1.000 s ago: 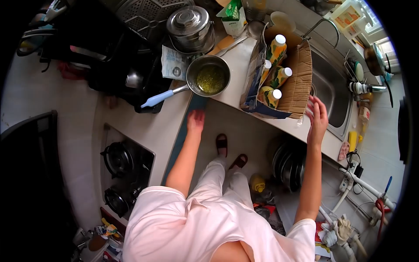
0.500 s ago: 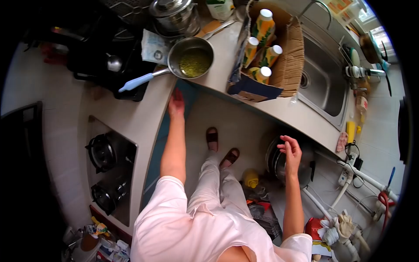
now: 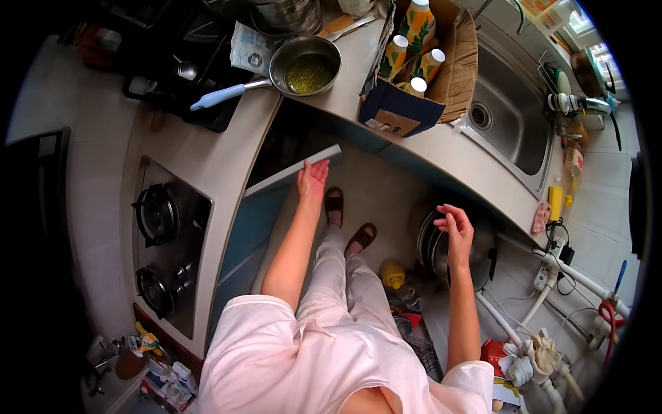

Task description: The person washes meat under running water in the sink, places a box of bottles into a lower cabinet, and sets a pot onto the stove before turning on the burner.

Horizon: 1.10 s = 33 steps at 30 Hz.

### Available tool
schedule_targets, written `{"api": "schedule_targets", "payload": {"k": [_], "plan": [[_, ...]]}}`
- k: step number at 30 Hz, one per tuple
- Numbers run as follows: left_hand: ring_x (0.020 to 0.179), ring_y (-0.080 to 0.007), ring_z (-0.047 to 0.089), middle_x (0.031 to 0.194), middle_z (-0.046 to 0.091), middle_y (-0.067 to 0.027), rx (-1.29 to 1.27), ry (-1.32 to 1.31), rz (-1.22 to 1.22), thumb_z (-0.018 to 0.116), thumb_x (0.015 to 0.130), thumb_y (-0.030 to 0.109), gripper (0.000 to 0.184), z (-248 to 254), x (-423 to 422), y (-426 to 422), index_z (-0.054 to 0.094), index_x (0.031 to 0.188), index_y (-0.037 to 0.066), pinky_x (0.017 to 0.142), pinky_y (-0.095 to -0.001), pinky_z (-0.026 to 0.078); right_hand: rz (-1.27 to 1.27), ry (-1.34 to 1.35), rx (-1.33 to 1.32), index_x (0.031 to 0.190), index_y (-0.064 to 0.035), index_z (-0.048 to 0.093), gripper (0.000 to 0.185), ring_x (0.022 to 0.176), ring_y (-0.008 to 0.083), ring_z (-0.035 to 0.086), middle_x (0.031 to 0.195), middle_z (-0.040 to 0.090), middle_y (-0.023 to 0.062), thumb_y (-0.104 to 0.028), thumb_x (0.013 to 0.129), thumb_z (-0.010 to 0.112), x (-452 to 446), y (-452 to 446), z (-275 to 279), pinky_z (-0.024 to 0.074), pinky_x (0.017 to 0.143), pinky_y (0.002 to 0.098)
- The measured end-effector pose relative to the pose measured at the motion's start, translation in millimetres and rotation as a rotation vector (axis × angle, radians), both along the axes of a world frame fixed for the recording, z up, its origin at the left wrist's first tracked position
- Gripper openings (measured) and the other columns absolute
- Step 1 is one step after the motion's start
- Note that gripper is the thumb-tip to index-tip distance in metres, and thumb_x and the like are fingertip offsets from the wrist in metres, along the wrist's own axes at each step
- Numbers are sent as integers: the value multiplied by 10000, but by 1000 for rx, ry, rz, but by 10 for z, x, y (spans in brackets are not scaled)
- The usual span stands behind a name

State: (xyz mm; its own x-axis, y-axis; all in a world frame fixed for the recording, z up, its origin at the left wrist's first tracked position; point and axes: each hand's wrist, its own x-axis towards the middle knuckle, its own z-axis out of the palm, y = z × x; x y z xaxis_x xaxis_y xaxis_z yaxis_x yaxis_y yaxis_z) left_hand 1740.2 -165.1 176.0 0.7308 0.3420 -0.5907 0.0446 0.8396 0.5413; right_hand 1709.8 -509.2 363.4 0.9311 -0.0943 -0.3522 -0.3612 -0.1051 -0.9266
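- Swung outward since the earlier frame, the cabinet door (image 3: 276, 181) now stands ajar below the counter (image 3: 200, 152), baring a dark space behind it.
- Left hand (image 3: 314, 181): palm up, fingers extended, at the door's top edge; whether the fingertips hook over the far side I cannot tell.
- Right hand (image 3: 456, 224): well apart from the door, to its right, fingers loosely bent with nothing between them, seen in front of the stacked pans (image 3: 476, 257).
- Slippered feet (image 3: 334, 200) are on the floor near the door's free end, in its way on that side.
- Above the cabinet opening sits a saucepan (image 3: 305, 65) with small green bits inside, its blue handle pointing left.
- Right of the saucepan, a cardboard box (image 3: 396, 114) holds white-capped bottles (image 3: 418, 31), just beside the sink (image 3: 514, 103).
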Motion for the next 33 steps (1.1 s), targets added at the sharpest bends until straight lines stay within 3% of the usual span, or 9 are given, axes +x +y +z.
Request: {"api": "schedule_targets", "payload": {"k": [5,15,20,24,28,31,33], "plan": [[942,-274,596,1002,593,-151,45,91,-180,488,911,278,269,277,-796,-228,439,1064,62,797,-356,484,45,-44,56,1058,-11,562,210,725,92,598,986,627,73,-121,907,468,266,-96,27,441,631,192],[814,-194,616,934,596,-95,231,384,-471,447,931,268,221,508,-2138,51,472,1018,67,751,-343,501,99,-274,70,1069,-12,561,238,769,104,598,1009,624,77,-170,913,474,970,102,623,441,685,201],[782,-190,625,894,605,-89,274,446,-556,478,919,252,218,702,-2225,125,472,1013,56,707,-310,515,32,-360,19,1091,-34,557,251,852,109,588,1044,615,65,-196,914,482,1254,203,790,443,715,205],[732,-182,632,871,610,-97,282,477,-580,541,887,254,252,483,-2175,129,469,1014,49,674,-298,520,-14,-464,17,1139,-45,542,294,965,118,562,1107,581,51,-225,908,507,1491,356,917,445,780,210],[679,-186,633,806,625,-100,327,527,-674,571,868,260,230,609,-2156,218,516,935,47,620,-291,518,-16,-477,-24,1182,-53,518,337,1006,110,538,1143,550,46,-243,904,518,1557,525,976,445,801,224],[638,-168,626,747,633,-82,479,630,-956,596,849,223,183,657,-2117,459,560,849,43,575,-262,496,-6,-414,-32,1205,-56,500,373,989,100,528,1141,545,43,-269,900,523,1537,575,916,441,795,225],[619,-145,612,723,633,-70,980,480,-1058,603,838,192,162,695,-2058,619,574,826,33,559,-243,479,-6,-362,-3,1226,-55,478,412,987,91,514,1136,544,35,-292,894,531,1542,586,847,428,798,235]]}}
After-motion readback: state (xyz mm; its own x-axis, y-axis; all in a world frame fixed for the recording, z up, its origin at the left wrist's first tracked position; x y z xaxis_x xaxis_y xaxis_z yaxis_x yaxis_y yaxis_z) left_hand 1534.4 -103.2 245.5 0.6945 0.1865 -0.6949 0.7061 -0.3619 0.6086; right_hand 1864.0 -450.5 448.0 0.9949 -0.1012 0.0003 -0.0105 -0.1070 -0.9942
